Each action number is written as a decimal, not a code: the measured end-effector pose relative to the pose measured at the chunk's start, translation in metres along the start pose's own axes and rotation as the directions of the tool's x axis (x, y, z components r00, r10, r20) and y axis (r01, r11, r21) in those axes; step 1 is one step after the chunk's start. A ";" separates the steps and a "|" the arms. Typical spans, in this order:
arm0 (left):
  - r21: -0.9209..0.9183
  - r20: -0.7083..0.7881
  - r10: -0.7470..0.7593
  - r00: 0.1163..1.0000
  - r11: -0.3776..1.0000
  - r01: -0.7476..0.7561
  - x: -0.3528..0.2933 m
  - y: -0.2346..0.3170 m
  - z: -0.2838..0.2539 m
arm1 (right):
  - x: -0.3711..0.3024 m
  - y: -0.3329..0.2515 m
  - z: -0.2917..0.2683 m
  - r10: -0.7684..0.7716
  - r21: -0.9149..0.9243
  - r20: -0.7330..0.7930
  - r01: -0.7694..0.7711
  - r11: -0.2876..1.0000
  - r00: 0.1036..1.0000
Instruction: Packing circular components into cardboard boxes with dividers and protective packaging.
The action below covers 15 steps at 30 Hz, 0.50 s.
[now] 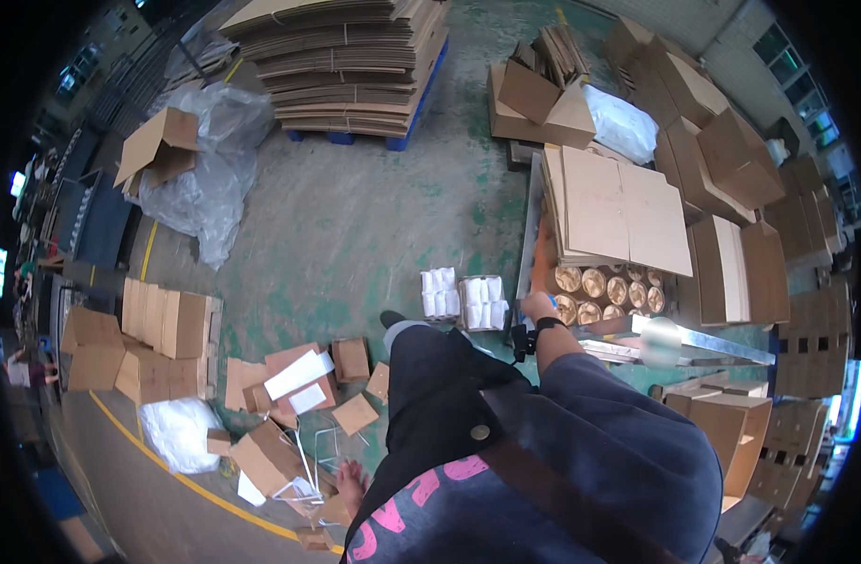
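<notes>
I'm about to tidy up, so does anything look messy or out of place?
Yes: cardboard pieces and white sheets lie strewn on the floor at your left, unlike the piled cardboard stack ahead. Farther ahead, left, an open carton tilts amid crumpled plastic sheeting.

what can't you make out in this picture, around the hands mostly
- Right hand: head view; too small to tell what it holds, if anything.
- Left wrist: head view; hidden by the dark clothing.
- Round brown items: head view; the cardboard sheets hide how far back they go.
</notes>
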<state>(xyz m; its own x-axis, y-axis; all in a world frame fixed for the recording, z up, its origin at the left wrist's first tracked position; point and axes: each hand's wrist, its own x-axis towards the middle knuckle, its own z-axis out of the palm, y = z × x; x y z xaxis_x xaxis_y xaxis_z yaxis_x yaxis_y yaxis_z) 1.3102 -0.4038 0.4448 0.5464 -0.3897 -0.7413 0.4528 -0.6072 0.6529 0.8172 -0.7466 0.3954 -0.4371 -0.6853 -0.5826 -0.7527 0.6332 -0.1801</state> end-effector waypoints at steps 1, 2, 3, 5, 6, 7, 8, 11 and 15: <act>0.030 0.043 0.003 0.999 1.000 -0.004 0.018 0.016 0.006 | 0.030 0.024 0.009 -0.030 0.032 0.035 0.029 0.999 0.999; 0.054 0.047 0.013 0.999 0.998 -0.015 0.035 0.031 0.005 | 0.032 0.011 0.008 -0.091 0.064 0.095 0.085 0.994 0.991; 0.079 0.052 0.026 0.998 0.996 -0.030 0.051 0.048 0.008 | 0.030 0.001 0.007 -0.039 0.134 0.143 0.020 0.991 0.989; 0.115 0.054 0.071 0.996 0.990 -0.077 0.093 0.092 0.021 | 0.014 -0.058 -0.012 0.001 0.129 0.205 -0.028 0.991 0.979; 0.143 0.079 0.100 0.992 0.984 -0.111 0.118 0.123 0.036 | 0.025 -0.074 -0.011 -0.002 0.146 0.216 -0.030 0.989 0.976; 0.165 0.085 0.129 0.988 0.976 -0.142 0.140 0.151 0.047 | 0.026 -0.104 -0.019 -0.054 0.119 0.237 0.026 0.993 0.970; 0.198 0.112 0.161 0.981 0.963 -0.180 0.163 0.188 0.061 | 0.047 -0.113 -0.010 -0.050 0.132 0.238 0.019 0.991 0.970; 0.266 0.157 0.283 0.946 0.911 -0.317 0.229 0.319 0.107 | 0.095 -0.161 -0.004 -0.146 0.177 0.236 0.105 0.979 0.961; 0.351 0.303 0.345 0.888 0.826 -0.440 0.290 0.456 0.222 | 0.178 -0.241 -0.010 -0.401 -0.050 0.223 0.421 0.906 0.889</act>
<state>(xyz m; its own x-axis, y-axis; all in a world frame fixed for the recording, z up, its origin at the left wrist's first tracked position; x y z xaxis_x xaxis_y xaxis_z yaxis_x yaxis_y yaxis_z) 1.5191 -0.9470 0.4927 0.4284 -0.7653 -0.4804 -0.1139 -0.5731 0.8115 0.9156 -1.0247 0.3434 0.0232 -0.7828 -0.6219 -0.8905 0.2666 -0.3688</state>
